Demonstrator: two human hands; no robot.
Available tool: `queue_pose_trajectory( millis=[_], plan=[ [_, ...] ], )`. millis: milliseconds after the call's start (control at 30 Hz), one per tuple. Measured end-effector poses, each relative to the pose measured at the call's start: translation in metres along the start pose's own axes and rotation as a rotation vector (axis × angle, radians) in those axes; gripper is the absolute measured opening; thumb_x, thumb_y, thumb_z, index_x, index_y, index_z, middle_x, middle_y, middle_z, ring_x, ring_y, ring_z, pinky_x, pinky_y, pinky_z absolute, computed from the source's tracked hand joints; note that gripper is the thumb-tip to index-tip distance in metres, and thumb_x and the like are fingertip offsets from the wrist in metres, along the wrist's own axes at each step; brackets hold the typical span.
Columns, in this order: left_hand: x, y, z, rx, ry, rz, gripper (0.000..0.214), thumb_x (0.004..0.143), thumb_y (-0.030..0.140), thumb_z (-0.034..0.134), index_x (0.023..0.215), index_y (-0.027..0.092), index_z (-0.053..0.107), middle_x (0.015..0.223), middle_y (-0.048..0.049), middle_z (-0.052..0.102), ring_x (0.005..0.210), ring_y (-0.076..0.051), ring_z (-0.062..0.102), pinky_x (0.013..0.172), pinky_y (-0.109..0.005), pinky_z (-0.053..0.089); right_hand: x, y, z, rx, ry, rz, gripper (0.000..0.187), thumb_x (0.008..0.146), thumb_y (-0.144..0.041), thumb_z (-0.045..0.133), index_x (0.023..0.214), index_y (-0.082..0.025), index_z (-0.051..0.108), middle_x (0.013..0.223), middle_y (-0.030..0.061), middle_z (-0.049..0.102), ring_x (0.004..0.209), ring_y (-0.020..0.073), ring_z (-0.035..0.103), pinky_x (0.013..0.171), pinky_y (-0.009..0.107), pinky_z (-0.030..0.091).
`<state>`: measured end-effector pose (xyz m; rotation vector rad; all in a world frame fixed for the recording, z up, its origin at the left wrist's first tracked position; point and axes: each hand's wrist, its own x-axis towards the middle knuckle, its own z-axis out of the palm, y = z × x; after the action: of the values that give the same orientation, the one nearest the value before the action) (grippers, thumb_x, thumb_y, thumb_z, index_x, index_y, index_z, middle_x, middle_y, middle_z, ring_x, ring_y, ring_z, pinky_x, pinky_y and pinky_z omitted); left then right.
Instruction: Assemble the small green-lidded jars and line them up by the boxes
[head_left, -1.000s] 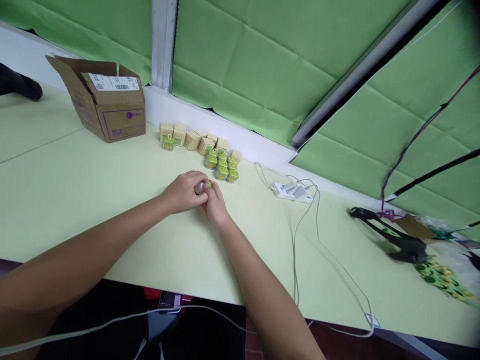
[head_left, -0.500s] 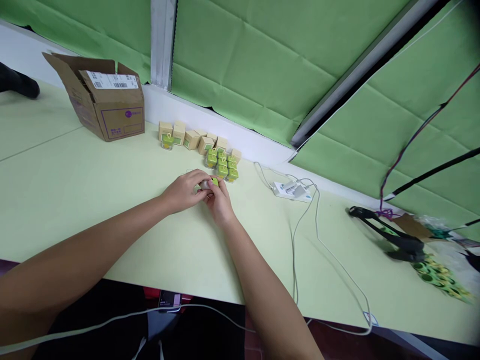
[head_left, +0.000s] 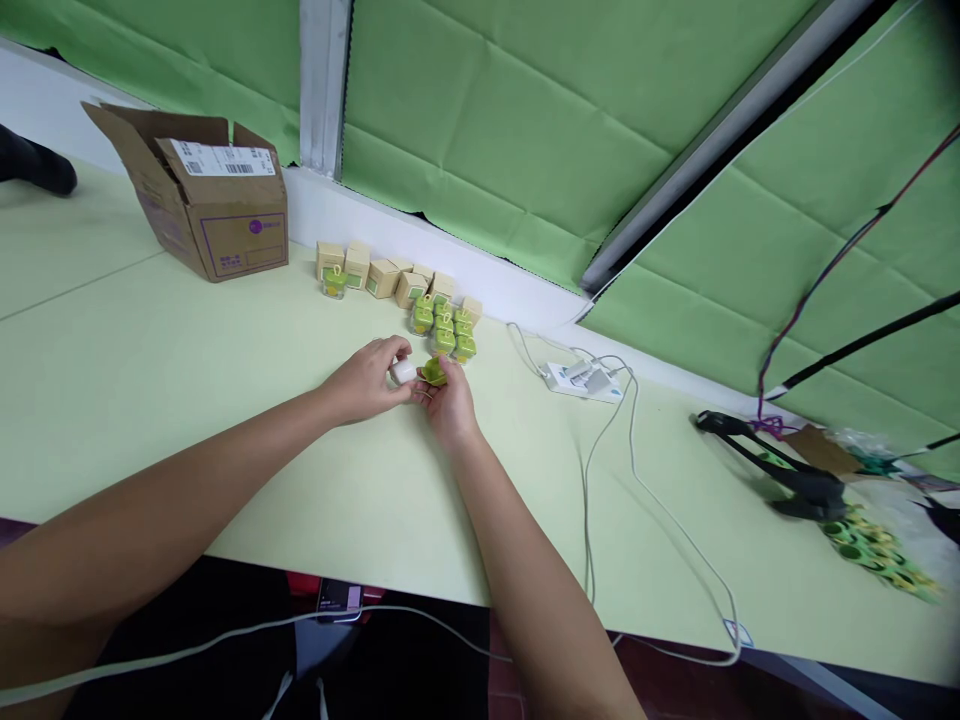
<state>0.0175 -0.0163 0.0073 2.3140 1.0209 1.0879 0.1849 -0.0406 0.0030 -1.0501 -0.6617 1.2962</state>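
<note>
My left hand [head_left: 365, 380] pinches a small white rounded piece [head_left: 403, 371] just above the pale green table [head_left: 187, 370]. Right beside it, my right hand [head_left: 451, 398] holds a small green and yellow piece [head_left: 434, 371] in its fingertips. The two pieces sit close together, side by side. Just behind my hands stands a cluster of several small green items [head_left: 444, 331], and behind those a row of small tan cartons [head_left: 382, 276] along the wall.
An open cardboard shipping box [head_left: 206, 205] stands at the back left. A white power strip with cables [head_left: 585, 380] lies to the right. A black clamp stand [head_left: 787, 475] and green patterned packets [head_left: 877, 550] are at the far right. A cable hangs below the table edge.
My hands, pressed together over one object before, have drawn slightly apart. The white piece is now in the left hand and the green piece in the right.
</note>
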Motion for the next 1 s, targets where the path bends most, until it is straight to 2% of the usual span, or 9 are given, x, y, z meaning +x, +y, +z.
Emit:
queue_pose_trajectory(
  millis=[167, 300, 400, 533, 667, 867, 1000],
  plan=[
    [0.0, -0.008, 0.001, 0.112, -0.148, 0.075, 0.021, 0.086, 0.035, 0.063, 0.102, 0.022, 0.058, 0.1, -0.0069, 0.066, 0.099, -0.027, 0.063, 0.08, -0.039, 0.049, 0.002, -0.003, -0.003, 0.048, 0.113, 0.034, 0.022, 0.092, -0.042, 0.061, 0.1, -0.023, 0.053, 0.078, -0.0014, 0.069, 0.054, 0.0104, 0.059, 0.051, 0.022, 0.051],
    [0.001, -0.013, 0.0, 0.258, -0.223, 0.18, 0.02, 0.089, 0.03, 0.06, 0.106, 0.02, 0.064, 0.112, -0.0101, 0.068, 0.115, -0.031, 0.059, 0.094, -0.045, 0.048, 0.002, -0.004, -0.004, 0.051, 0.118, 0.043, 0.022, 0.093, -0.044, 0.059, 0.099, -0.023, 0.054, 0.078, -0.0009, 0.069, 0.054, 0.0106, 0.059, 0.051, 0.022, 0.051],
    [0.0, -0.012, -0.001, 0.362, -0.201, 0.196, 0.024, 0.091, 0.032, 0.06, 0.109, 0.019, 0.068, 0.126, -0.013, 0.065, 0.124, -0.033, 0.055, 0.099, -0.05, 0.046, 0.003, -0.003, -0.004, 0.035, 0.108, 0.046, 0.022, 0.094, -0.044, 0.058, 0.101, -0.023, 0.055, 0.078, -0.0008, 0.069, 0.054, 0.0107, 0.059, 0.051, 0.022, 0.051],
    [-0.001, -0.01, -0.004, 0.423, -0.156, 0.184, 0.03, 0.095, 0.034, 0.056, 0.116, 0.019, 0.069, 0.132, -0.0145, 0.063, 0.125, -0.034, 0.055, 0.097, -0.051, 0.046, 0.002, -0.002, -0.003, 0.0, 0.089, 0.045, 0.025, 0.092, -0.046, 0.06, 0.102, -0.024, 0.055, 0.078, -0.0005, 0.07, 0.054, 0.011, 0.059, 0.05, 0.022, 0.051],
    [0.001, -0.01, -0.006, 0.428, -0.096, 0.18, 0.035, 0.099, 0.03, 0.051, 0.128, 0.017, 0.065, 0.127, -0.0139, 0.066, 0.115, -0.032, 0.06, 0.092, -0.048, 0.049, -0.001, -0.002, -0.002, -0.029, 0.003, 0.038, 0.029, 0.092, -0.05, 0.06, 0.104, -0.024, 0.055, 0.077, -0.0003, 0.07, 0.053, 0.0111, 0.058, 0.05, 0.022, 0.05],
    [0.003, -0.007, -0.007, 0.299, 0.001, 0.229, 0.031, 0.101, 0.03, 0.05, 0.123, 0.016, 0.067, 0.118, -0.0122, 0.07, 0.109, -0.029, 0.062, 0.094, -0.046, 0.05, -0.002, 0.0, -0.001, -0.103, -0.089, 0.005, 0.038, 0.089, -0.058, 0.064, 0.104, -0.023, 0.057, 0.074, -0.0014, 0.067, 0.051, 0.011, 0.056, 0.049, 0.023, 0.047],
    [0.002, -0.004, -0.006, 0.22, 0.083, 0.298, 0.03, 0.103, 0.03, 0.049, 0.123, 0.016, 0.067, 0.114, -0.0107, 0.071, 0.107, -0.027, 0.063, 0.095, -0.043, 0.052, -0.001, 0.002, -0.001, -0.136, -0.146, -0.056, 0.044, 0.086, -0.063, 0.065, 0.103, -0.023, 0.061, 0.069, -0.0032, 0.062, 0.048, 0.01, 0.052, 0.045, 0.022, 0.041]
  ],
)
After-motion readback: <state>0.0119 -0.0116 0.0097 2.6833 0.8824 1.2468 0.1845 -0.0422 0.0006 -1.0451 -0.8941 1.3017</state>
